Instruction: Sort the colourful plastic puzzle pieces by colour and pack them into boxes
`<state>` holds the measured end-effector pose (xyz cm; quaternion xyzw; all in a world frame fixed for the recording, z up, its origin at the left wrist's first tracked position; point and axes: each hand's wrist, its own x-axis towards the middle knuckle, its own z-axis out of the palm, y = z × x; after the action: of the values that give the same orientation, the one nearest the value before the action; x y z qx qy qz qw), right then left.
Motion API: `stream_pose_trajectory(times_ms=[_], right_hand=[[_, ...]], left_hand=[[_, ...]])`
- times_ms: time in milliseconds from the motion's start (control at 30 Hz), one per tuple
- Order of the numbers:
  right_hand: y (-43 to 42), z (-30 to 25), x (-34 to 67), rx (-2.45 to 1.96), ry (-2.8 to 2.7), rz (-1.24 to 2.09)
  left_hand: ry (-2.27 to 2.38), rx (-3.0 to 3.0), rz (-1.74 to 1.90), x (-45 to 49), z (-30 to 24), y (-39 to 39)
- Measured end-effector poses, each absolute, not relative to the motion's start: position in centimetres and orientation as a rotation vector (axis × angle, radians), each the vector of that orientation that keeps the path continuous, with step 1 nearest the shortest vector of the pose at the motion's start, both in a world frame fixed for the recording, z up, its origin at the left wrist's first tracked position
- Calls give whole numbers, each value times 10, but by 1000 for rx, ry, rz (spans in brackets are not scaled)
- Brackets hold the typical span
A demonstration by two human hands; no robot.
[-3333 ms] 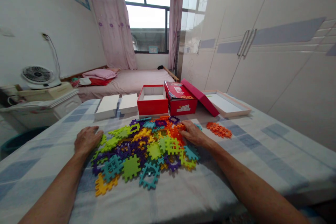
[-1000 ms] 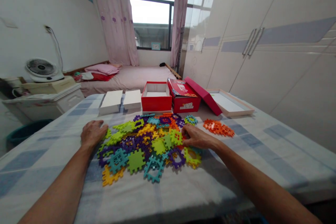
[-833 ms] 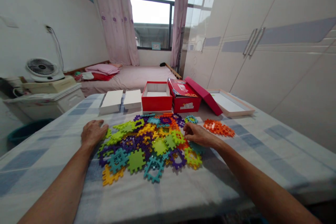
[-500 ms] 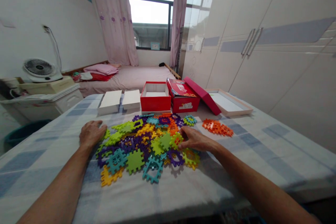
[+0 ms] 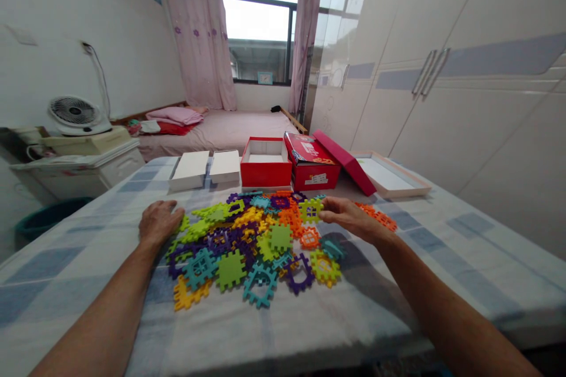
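Between the fingertips of my right hand point(image 5: 351, 217), a yellow-green toothed building tile point(image 5: 305, 212) with a window-like opening is pinched, raised over the right side of a loose heap. My left hand point(image 5: 158, 225) lies palm down on the cloth at the heap's left edge, fingers loosely extended beside a green tile point(image 5: 184, 224). The heap mixes purple, teal, yellow, orange and green interlocking tiles. An orange tile point(image 5: 309, 238) with a window grid and a purple frame tile point(image 5: 299, 275) lie below my right hand. Partly behind that hand is a separate orange group point(image 5: 381, 217).
Behind the heap stand two white boxes point(image 5: 191, 169), point(image 5: 225, 166), an open red box point(image 5: 266, 174), and a second red box point(image 5: 315, 177) with a red lid point(image 5: 347, 164) leaning on it. A shallow tray point(image 5: 409, 192) lies to the right. A checked cloth point(image 5: 145, 330) covers the table.
My right hand has lifted the yellow-green tile up and away from me, uncovering the orange window tile. The purple frame tile below has shifted. My left hand stays put; the view has turned slightly.
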<state>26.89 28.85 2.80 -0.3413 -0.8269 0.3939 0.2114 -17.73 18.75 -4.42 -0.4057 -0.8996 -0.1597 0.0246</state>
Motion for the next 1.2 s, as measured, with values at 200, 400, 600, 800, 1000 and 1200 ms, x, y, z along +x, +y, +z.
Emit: stream_pose_trajectory(times_ms=[200,400,600,800,1000,1200], right_hand=[[267,31,228,-808,-2311,1244],[272,18,217,-1257,-2543,436],[281,5,213,-1253,-2599,480],[287,-2,217,-1213,-2547,511],[289,-12,214,-1250,-2436,576],[288,-15,206,-1278,-2415,490]], left_hand=[[-2772,-1293,-499,-174,-39,185],[-2753,-1282,-526,-174,-42,187],[-2703,-1277,-586,-177,-49,187],[-2560,-1203,-785,-165,-32,186],[-1663,-1684,-1143,-38,35,160],[-764,-2782,-524,97,25,132]])
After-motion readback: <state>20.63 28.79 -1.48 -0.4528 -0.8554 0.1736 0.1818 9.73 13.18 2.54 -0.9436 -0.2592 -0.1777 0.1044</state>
